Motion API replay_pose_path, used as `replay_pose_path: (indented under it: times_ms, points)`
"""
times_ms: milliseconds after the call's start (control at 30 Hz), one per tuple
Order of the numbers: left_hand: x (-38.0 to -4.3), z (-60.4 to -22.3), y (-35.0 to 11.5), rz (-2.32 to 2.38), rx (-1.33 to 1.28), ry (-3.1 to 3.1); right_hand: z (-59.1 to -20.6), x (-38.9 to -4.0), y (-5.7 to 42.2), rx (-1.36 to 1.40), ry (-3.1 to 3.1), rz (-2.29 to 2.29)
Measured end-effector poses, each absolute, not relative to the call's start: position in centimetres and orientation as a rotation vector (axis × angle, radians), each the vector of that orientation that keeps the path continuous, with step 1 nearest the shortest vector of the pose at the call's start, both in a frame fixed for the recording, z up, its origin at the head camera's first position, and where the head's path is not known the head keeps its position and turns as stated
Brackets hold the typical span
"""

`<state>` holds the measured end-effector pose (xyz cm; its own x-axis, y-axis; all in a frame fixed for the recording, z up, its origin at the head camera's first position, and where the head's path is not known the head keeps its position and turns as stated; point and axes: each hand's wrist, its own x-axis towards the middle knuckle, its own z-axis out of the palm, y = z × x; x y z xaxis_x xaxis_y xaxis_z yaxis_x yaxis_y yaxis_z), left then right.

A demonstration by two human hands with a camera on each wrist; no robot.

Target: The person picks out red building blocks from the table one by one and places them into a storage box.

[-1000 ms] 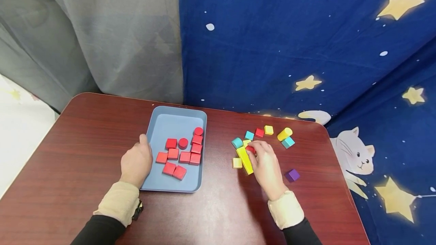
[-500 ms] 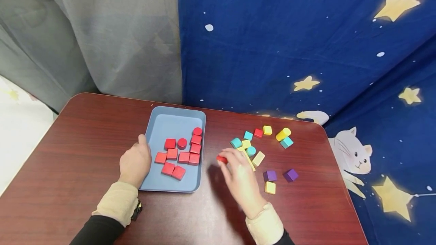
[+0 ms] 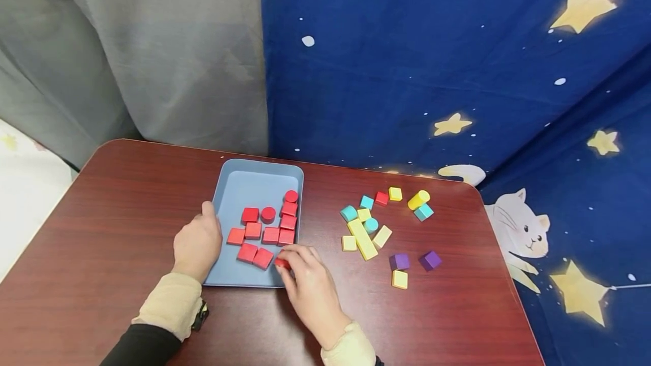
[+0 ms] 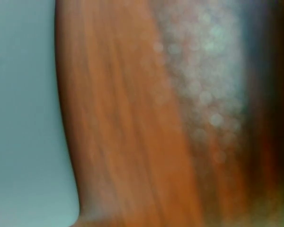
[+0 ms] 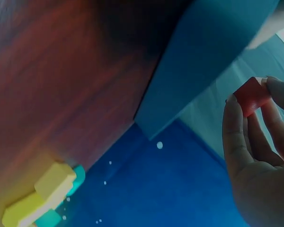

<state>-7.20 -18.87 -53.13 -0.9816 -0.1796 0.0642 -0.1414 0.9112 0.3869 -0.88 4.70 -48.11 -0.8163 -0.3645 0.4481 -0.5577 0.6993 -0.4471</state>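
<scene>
A blue-grey tray (image 3: 249, 186) lies on the brown table, with several red blocks (image 3: 252, 230) spread over its middle and right side. At its left edge my left hand (image 3: 197, 244) grips the rim. My right hand (image 3: 311, 287) is over the tray's front right corner and pinches a red block (image 5: 252, 97) between thumb and fingertips. In the right wrist view that block is held clear, beyond the tray's wall (image 5: 199, 66). The left wrist view shows the tray (image 4: 26, 113) and blurred table, with no hand visible.
Right of the tray lie a long yellow block (image 3: 362, 239), several smaller yellow and teal blocks, a red cube (image 3: 381, 199), a yellow cylinder (image 3: 419, 200) and two purple cubes (image 3: 430, 261). Grey and blue curtains (image 3: 356, 61) hang behind the table's back edge.
My right hand has carried a red block left from among the loose blocks to over the tray's front right corner. My left hand stays on the tray's left rim.
</scene>
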Motion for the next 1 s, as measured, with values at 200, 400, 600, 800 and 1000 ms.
replay_pose_path:
  times_ms: [200,400,600,800,1000]
  points:
    - [-7.2,-53.3,-19.0,-0.600,0.245,-2.986,-49.3,-0.5,3.7,0.737,-2.593,0.739]
    - [-7.2,-53.1,-19.0,-0.601,0.246,-2.976,-49.9,-0.6,3.4,0.764,-2.577,0.681]
    - [-7.2,-52.9,-19.0,-0.609,0.241,-2.969,-50.2,-0.8,3.6,0.829,-2.550,0.572]
    - [-7.2,-53.0,-19.1,-0.604,0.244,-2.934,-50.3,-1.0,3.4,0.850,-2.566,0.518]
    - [-7.2,-53.2,-19.0,-0.602,0.247,-2.938,-50.4,-1.1,3.3,0.831,-2.603,0.513]
